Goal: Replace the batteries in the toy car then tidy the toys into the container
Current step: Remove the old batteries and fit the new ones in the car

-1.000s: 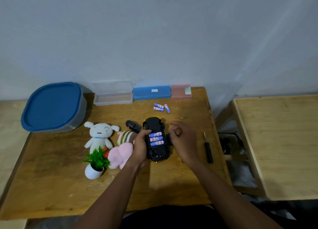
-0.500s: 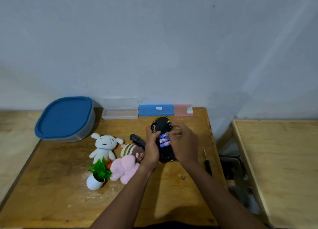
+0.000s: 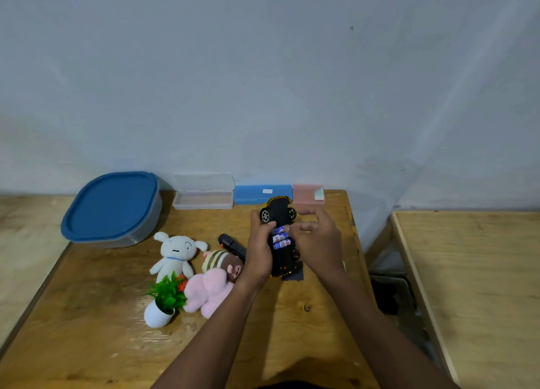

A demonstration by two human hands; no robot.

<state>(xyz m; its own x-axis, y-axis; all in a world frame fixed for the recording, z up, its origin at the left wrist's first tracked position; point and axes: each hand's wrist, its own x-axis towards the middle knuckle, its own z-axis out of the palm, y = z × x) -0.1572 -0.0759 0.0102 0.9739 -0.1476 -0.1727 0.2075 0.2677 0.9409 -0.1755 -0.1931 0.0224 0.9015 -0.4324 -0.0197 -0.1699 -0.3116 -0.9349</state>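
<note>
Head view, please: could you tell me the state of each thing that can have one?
toy car, underside up, battery bay uncovered
batteries, three seated in the bay
container, lid on
clear case, open
blue case, shut
pink case, shut
left hand, grips the toy car
right hand, fingers at the batteries

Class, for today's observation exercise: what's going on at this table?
A person's left hand grips the upturned toy car, whose open bay shows three batteries; the right hand reaches to them. The soft toys lie on the table and the blue-lidded container is shut, so tidying hasn't started.
</note>
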